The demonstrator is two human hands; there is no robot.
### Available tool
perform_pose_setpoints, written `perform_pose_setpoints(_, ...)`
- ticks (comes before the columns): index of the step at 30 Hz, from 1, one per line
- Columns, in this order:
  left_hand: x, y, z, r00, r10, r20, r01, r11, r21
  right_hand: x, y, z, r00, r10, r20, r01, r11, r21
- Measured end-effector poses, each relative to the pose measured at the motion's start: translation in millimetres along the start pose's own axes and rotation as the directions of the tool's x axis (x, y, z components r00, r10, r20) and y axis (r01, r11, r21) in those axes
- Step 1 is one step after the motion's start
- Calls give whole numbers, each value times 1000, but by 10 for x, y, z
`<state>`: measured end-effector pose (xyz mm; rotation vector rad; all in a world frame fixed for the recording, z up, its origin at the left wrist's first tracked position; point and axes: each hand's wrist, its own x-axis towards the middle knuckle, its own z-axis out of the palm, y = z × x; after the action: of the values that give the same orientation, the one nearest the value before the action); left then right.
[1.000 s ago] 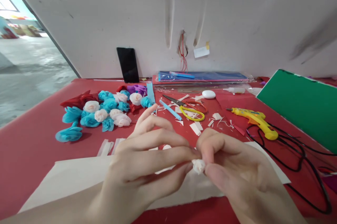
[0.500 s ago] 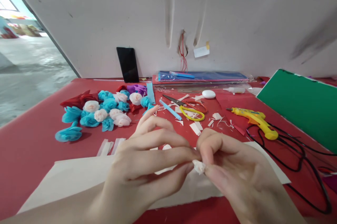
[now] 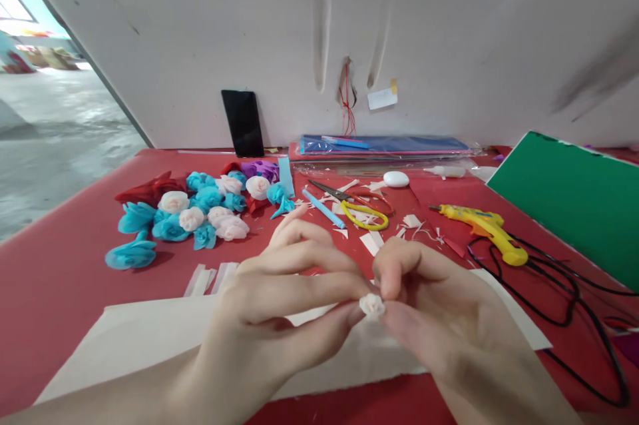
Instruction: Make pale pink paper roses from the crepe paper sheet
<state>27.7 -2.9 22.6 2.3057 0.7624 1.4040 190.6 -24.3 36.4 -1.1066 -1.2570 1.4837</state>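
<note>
A tiny whitish paper rose (image 3: 372,306) is pinched between both hands, its ruffled top facing me. My left hand (image 3: 294,305) grips it from the left with thumb and index fingertip, the other fingers stretched away. From the right, my right hand (image 3: 439,312) presses its thumb against the flower, with the index finger curled behind. Under the hands lies a cream paper sheet (image 3: 150,325). Beyond it to the left sits a cluster of paper flowers, among them a blue flower (image 3: 130,254) and a white rose (image 3: 174,202).
Scissors (image 3: 349,202) with yellow and red handles lie among paper scraps beside a blue pen (image 3: 323,208). At right are a yellow glue gun (image 3: 482,228) with its black cord (image 3: 574,292) and a green board (image 3: 574,205). A phone (image 3: 242,123) leans on the wall.
The small rose has turned so its layered top shows more, and it has risen slightly. My fingers have shifted a little around it; both hands still hold it.
</note>
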Motion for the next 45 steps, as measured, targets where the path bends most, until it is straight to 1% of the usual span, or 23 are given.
perform_pose_setpoints(1, -1, -7, 3, 1000, 1, 7, -1, 1000, -1, -3, -15, 6, 999, 33, 0, -33, 999, 20)
perform_pose_setpoints(3, -1, -18, 6, 1000, 9, 22, -8, 1000, -20, -10, -40, 12, 998, 62, 11, -63, 996, 62)
perform_pose_setpoints(6, 3, -24, -1, 999, 14, 43, -11, 998, -68, -9, -49, 7, 996, 72, 52, -79, 988, 134)
perform_pose_setpoints(11, -5, -31, -23, 997, 18, 81, -10, 995, -102, 22, -20, -14, 981, 111, 157, -149, 955, 256)
perform_pose_setpoints(15, -34, -44, -44, 992, 20, 121, -3, 991, -134, 40, 5, -19, 970, 117, 211, -181, 930, 318)
perform_pose_setpoints(21, -10, -76, -44, 988, 18, 155, 7, 988, -157, 52, 37, -16, 974, 59, 220, -133, 931, 339)
perform_pose_setpoints(26, 21, -68, -46, 989, 26, 144, -4, 989, -149, 47, -15, -9, 968, 117, 221, -184, 932, 312)
perform_pose_setpoints(30, 5, -62, -61, 985, 25, 170, 1, 988, -152, 38, -34, 0, 967, 99, 234, -179, 920, 349)
perform_pose_setpoints(33, -2, -69, -59, 985, 32, 167, -4, 986, -169, 43, -3, 1, 966, 99, 237, -183, 913, 364)
perform_pose_setpoints(38, -5, -95, -40, 987, 16, 159, 16, 980, -197, 68, 93, -14, 967, 57, 247, -154, 906, 394)
perform_pose_setpoints(41, -11, -117, -46, 985, 34, 171, 3, 977, -212, 67, 110, -33, 961, 81, 265, -186, 897, 401)
perform_pose_setpoints(45, 2, -128, -66, 978, 68, 197, -30, 981, -190, 55, 87, -58, 942, 111, 318, -247, 869, 429)
